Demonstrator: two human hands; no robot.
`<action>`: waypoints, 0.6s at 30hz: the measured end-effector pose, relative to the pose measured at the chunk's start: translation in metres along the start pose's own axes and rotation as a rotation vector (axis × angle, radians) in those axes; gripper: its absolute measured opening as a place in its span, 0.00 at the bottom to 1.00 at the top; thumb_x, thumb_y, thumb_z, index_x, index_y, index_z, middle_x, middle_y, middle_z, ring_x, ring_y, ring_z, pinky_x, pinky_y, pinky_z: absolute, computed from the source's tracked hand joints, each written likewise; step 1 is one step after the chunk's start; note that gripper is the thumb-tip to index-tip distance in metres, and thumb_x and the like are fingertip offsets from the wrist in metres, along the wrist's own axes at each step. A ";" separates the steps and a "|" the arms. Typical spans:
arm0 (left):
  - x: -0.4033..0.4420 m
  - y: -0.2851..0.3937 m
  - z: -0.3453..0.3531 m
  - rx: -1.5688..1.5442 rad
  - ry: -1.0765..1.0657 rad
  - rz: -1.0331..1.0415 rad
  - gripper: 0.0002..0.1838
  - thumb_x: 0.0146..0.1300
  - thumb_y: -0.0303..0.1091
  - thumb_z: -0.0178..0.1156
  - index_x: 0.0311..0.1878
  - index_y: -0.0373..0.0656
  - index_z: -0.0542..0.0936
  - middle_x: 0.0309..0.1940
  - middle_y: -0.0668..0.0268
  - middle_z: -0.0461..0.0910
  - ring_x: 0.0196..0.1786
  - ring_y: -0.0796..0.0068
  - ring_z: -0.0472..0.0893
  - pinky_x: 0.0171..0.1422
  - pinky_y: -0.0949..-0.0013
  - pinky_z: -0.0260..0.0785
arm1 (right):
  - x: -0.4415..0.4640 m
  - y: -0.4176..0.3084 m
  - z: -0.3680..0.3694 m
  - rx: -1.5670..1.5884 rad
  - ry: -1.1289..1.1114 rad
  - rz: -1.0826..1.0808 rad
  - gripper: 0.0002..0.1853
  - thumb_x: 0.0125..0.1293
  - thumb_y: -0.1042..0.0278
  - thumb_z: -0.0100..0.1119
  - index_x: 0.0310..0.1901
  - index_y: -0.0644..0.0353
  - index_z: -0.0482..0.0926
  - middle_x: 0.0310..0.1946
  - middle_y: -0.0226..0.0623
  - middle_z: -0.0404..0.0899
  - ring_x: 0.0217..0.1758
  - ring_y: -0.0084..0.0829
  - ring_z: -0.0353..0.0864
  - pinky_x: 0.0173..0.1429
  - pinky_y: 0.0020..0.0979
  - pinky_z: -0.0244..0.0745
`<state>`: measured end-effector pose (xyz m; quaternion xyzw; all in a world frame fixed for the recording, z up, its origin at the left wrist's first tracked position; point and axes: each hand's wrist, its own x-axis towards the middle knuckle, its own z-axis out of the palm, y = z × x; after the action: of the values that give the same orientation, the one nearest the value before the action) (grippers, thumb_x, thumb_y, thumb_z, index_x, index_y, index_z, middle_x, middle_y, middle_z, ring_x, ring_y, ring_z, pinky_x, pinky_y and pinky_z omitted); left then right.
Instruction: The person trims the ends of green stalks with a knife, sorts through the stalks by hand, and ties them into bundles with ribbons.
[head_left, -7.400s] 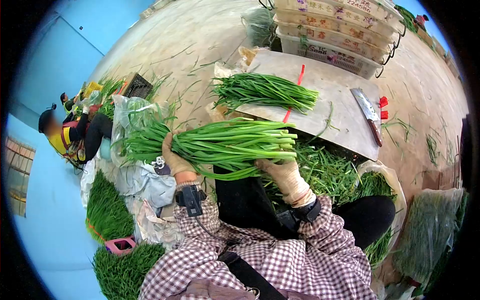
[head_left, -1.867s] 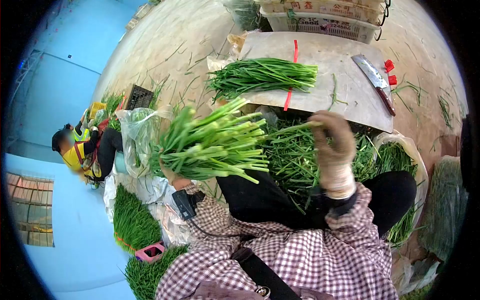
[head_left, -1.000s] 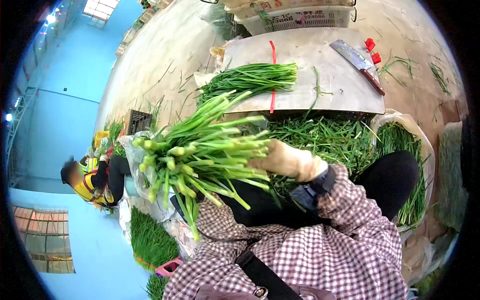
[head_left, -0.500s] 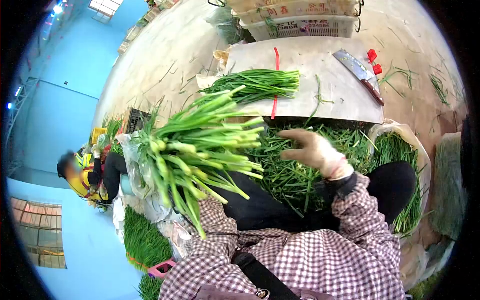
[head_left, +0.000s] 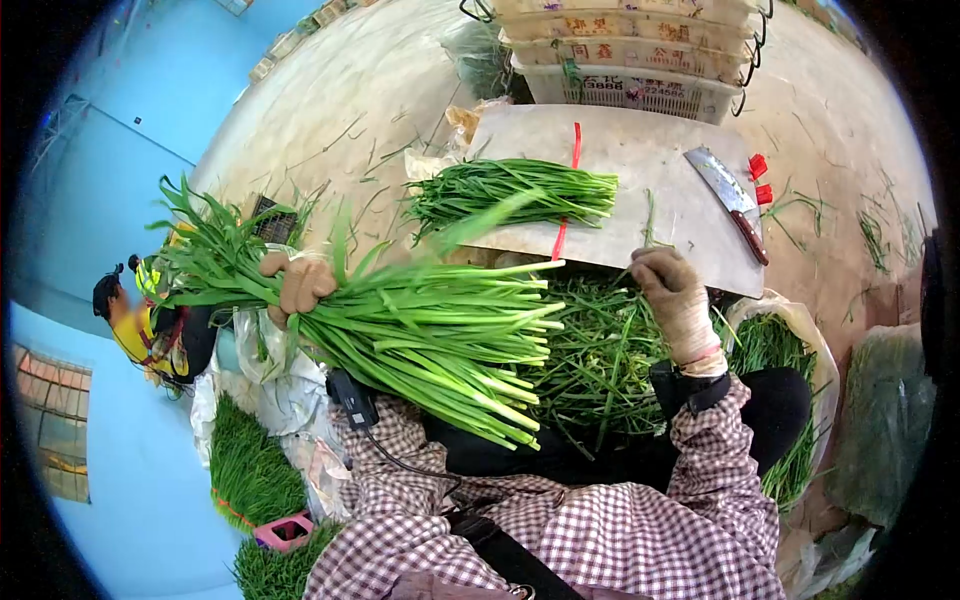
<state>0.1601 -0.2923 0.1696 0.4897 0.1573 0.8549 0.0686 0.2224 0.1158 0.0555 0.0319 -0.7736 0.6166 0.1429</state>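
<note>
My left hand, in a tan glove, is wrapped round a big bunch of garlic chives, its pale cut ends fanning to the right and its leaves to the left. Just off the front edge of the metal board is my gloved right hand, fingers curled together; whatever they pinch, if anything, is too small to make out. A smaller pile of chives lies on the board across a red tie strip. Right of it rests a cleaver with a brown handle.
Loose green trimmings lie below the board. Stacked white crates stand behind it, and a bag of greens is at the right. More chives stand at lower left beside a pink holder. Another person sits far left.
The held bunch has swung round, so its leaves and my left hand now show. My right hand has gone from spread fingers to closed ones and moved slightly right. The view has shifted.
</note>
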 end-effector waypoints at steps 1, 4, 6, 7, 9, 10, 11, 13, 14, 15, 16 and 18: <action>0.010 0.004 -0.008 0.008 -0.122 -0.070 0.29 0.58 0.30 0.64 0.63 0.45 0.69 0.29 0.76 0.76 0.31 0.82 0.74 0.52 0.66 0.69 | 0.006 -0.015 -0.004 -0.007 0.013 -0.069 0.07 0.63 0.79 0.62 0.43 0.64 0.81 0.45 0.38 0.80 0.44 0.27 0.79 0.48 0.25 0.74; 0.020 0.003 -0.001 0.070 -0.208 -0.157 0.30 0.57 0.30 0.65 0.64 0.46 0.68 0.24 0.78 0.76 0.29 0.81 0.75 0.46 0.65 0.66 | 0.019 -0.053 -0.002 -0.005 0.061 -0.264 0.08 0.63 0.80 0.60 0.43 0.63 0.81 0.46 0.39 0.80 0.47 0.29 0.80 0.50 0.26 0.75; 0.025 -0.006 0.011 0.113 -0.172 -0.159 0.30 0.57 0.30 0.66 0.63 0.46 0.68 0.25 0.78 0.78 0.28 0.80 0.76 0.41 0.66 0.65 | 0.024 -0.066 -0.001 -0.005 0.040 -0.340 0.09 0.63 0.81 0.60 0.45 0.62 0.81 0.46 0.39 0.80 0.49 0.32 0.81 0.52 0.28 0.76; 0.036 0.001 0.003 0.124 -0.320 -0.279 0.28 0.58 0.31 0.66 0.63 0.48 0.69 0.27 0.77 0.80 0.28 0.79 0.76 0.38 0.66 0.63 | 0.025 -0.069 -0.001 -0.006 0.026 -0.346 0.10 0.62 0.81 0.60 0.45 0.62 0.82 0.46 0.40 0.81 0.49 0.32 0.82 0.52 0.28 0.76; 0.036 0.000 0.009 0.146 -0.322 -0.265 0.28 0.58 0.32 0.66 0.62 0.50 0.69 0.28 0.76 0.81 0.29 0.79 0.77 0.38 0.66 0.63 | 0.027 -0.068 -0.007 -0.038 -0.004 -0.353 0.11 0.62 0.82 0.60 0.46 0.62 0.82 0.45 0.40 0.82 0.49 0.34 0.82 0.52 0.29 0.75; 0.039 -0.006 0.008 0.139 -0.328 -0.254 0.28 0.59 0.32 0.66 0.62 0.51 0.69 0.28 0.75 0.81 0.30 0.79 0.77 0.39 0.66 0.63 | 0.026 -0.057 -0.012 -0.069 0.020 -0.341 0.11 0.63 0.81 0.60 0.47 0.62 0.82 0.45 0.38 0.82 0.48 0.31 0.81 0.52 0.28 0.75; 0.045 0.002 0.002 0.110 -0.423 -0.320 0.28 0.57 0.32 0.67 0.61 0.53 0.69 0.29 0.75 0.81 0.30 0.79 0.77 0.39 0.66 0.63 | 0.026 -0.045 -0.022 -0.027 0.084 -0.223 0.10 0.64 0.80 0.60 0.47 0.62 0.82 0.45 0.37 0.82 0.48 0.29 0.81 0.52 0.27 0.75; 0.048 0.010 0.013 0.136 -0.392 -0.284 0.29 0.57 0.33 0.68 0.61 0.50 0.68 0.30 0.75 0.82 0.32 0.80 0.79 0.46 0.67 0.66 | 0.031 0.011 -0.041 -0.019 0.240 -0.018 0.11 0.66 0.80 0.58 0.49 0.61 0.81 0.45 0.34 0.81 0.49 0.23 0.79 0.54 0.24 0.73; 0.051 0.014 0.019 0.210 -0.377 -0.250 0.30 0.58 0.34 0.69 0.62 0.48 0.67 0.30 0.75 0.83 0.33 0.81 0.81 0.53 0.67 0.69 | 0.035 0.047 -0.058 0.021 0.250 0.112 0.14 0.66 0.75 0.61 0.53 0.60 0.79 0.50 0.38 0.81 0.54 0.29 0.79 0.60 0.28 0.72; 0.052 0.014 0.029 0.252 -0.298 -0.206 0.29 0.57 0.34 0.69 0.61 0.49 0.68 0.29 0.76 0.81 0.33 0.81 0.79 0.49 0.67 0.67 | 0.038 0.085 -0.069 -0.225 0.238 0.162 0.18 0.65 0.70 0.62 0.56 0.58 0.78 0.54 0.41 0.78 0.59 0.34 0.77 0.63 0.32 0.70; 0.053 0.016 0.039 0.298 -0.218 -0.166 0.29 0.57 0.33 0.69 0.60 0.49 0.69 0.28 0.77 0.80 0.32 0.81 0.78 0.46 0.68 0.65 | 0.042 0.089 -0.071 -0.464 0.223 0.211 0.21 0.65 0.65 0.64 0.59 0.57 0.77 0.59 0.44 0.76 0.63 0.39 0.75 0.66 0.36 0.69; 0.055 0.010 0.045 0.315 -0.118 -0.082 0.28 0.56 0.32 0.68 0.60 0.50 0.70 0.26 0.79 0.77 0.31 0.81 0.76 0.44 0.67 0.64 | 0.049 0.097 -0.070 -0.681 0.032 0.271 0.29 0.63 0.55 0.64 0.64 0.55 0.73 0.67 0.48 0.68 0.70 0.45 0.66 0.72 0.41 0.62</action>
<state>0.1711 -0.2782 0.2390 0.5369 0.3049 0.7859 0.0348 0.1662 0.2120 -0.0094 -0.1300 -0.9293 0.3377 0.0743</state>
